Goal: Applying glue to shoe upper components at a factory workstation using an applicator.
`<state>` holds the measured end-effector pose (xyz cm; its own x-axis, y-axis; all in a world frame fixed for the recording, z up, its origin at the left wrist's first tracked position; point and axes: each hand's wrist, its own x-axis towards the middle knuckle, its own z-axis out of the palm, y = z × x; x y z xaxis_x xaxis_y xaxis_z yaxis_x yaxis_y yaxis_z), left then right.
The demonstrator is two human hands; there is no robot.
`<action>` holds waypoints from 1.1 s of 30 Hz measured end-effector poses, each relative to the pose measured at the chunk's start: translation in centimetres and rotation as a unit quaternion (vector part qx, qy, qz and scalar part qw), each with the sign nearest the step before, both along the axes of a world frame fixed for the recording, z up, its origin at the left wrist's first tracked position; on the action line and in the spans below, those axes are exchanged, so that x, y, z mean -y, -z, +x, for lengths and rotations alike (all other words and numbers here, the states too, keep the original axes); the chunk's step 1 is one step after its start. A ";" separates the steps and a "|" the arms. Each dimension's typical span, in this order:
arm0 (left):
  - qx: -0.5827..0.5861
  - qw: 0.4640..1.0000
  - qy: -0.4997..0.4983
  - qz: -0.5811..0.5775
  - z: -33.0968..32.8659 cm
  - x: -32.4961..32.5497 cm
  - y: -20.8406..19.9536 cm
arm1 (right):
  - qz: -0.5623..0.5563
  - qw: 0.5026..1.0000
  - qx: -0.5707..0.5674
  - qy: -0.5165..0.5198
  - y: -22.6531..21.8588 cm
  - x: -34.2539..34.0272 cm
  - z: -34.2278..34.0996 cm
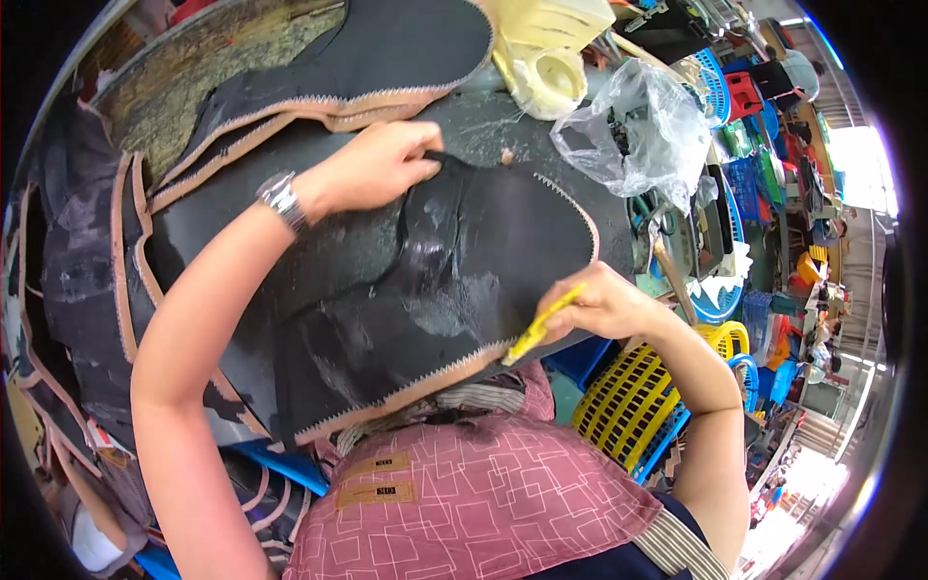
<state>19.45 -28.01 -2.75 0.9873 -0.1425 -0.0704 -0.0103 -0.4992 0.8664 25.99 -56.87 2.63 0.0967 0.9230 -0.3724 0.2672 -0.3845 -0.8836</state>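
Observation:
A black fabric-like panel (503,232) with a tan, zigzag-stitched border lies on a dark work surface, its lower edge close to my body. Glossy, whitish smears mark its middle. My left hand (387,162), with a watch on the wrist, is closed on the panel's raised far edge. In my right hand (601,304) is a slim yellow brush (543,326), tilted down and to the left. Its tip meets the tan border at the panel's lower right; the bristles are too small to make out clearly.
Other tan-edged black panels (387,48) lie beyond and to the left. A crusted cream pot (553,82) stands at the far side, beside a clear plastic bag (638,130). To the right are a yellow basket (628,396) and scissors (657,227). People sit farther right.

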 end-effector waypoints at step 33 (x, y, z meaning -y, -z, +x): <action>-0.124 0.983 -0.091 0.101 -0.2 2.7 -2.9 | 0.032 0.997 0.047 0.056 0.2 -10.4 6.6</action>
<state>19.24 -30.69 0.12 0.9440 0.0771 -0.3209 0.2947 -0.6345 0.7146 32.64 -46.49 2.44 0.2316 0.9263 -0.2971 0.3094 -0.3597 -0.8803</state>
